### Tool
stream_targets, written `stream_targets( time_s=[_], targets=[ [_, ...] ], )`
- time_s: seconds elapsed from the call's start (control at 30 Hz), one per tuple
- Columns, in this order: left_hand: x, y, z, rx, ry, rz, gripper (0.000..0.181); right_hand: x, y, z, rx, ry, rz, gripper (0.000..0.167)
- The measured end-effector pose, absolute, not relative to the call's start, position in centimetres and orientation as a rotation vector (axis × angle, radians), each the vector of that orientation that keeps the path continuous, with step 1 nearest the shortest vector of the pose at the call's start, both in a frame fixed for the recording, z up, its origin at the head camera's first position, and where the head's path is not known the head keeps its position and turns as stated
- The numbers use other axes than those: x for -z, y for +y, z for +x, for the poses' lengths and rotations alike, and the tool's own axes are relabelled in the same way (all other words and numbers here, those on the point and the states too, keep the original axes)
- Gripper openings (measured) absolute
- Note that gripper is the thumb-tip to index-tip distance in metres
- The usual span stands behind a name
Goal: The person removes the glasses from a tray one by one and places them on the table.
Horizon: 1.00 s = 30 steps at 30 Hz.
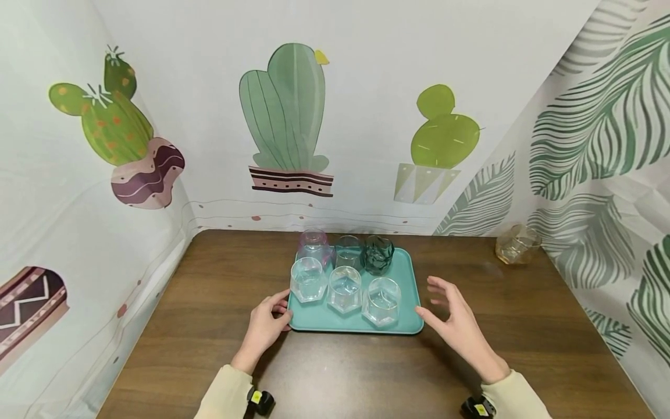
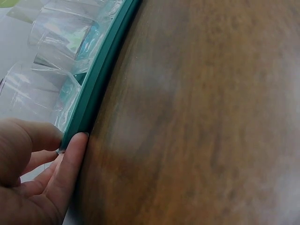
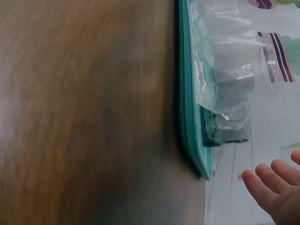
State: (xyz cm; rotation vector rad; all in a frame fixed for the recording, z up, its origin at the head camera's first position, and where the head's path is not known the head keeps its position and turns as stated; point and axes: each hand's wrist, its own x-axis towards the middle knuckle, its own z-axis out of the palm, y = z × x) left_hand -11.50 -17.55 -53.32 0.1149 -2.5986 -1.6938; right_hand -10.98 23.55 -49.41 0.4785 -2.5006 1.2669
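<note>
A teal tray (image 1: 330, 323) on the wooden table carries two rows of glasses. Three clear glasses with angular bases stand in front: left (image 1: 307, 285), middle (image 1: 345, 293) and right (image 1: 381, 306). Behind them are a pinkish glass (image 1: 313, 240), a greyish see-through glass (image 1: 346, 256) and a dark faceted glass (image 1: 378, 256). My left hand (image 1: 268, 326) pinches the tray's left edge near its front corner, thumb and fingertips at the rim (image 2: 77, 126). Beside the tray's right edge my right hand (image 1: 460, 326) holds nothing, its fingers spread and its thumb near the rim.
An amber glass (image 1: 517, 245) stands apart at the table's back right corner. White cloth printed with cacti (image 1: 285, 116) hangs along the back and left edges, with leaf-patterned cloth (image 1: 586, 134) on the right. The wooden tabletop (image 1: 335, 378) extends in front of the tray.
</note>
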Motion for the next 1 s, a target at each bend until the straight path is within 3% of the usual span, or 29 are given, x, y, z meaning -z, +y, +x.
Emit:
stream_targets(
  time_s=[1.0],
  targets=[
    [53.4, -17.5, -11.5, 1.7, -2.592, 0.123, 0.05, 50.9, 18.3, -12.2, -1.395, -2.589, 0.611, 0.079]
  ],
)
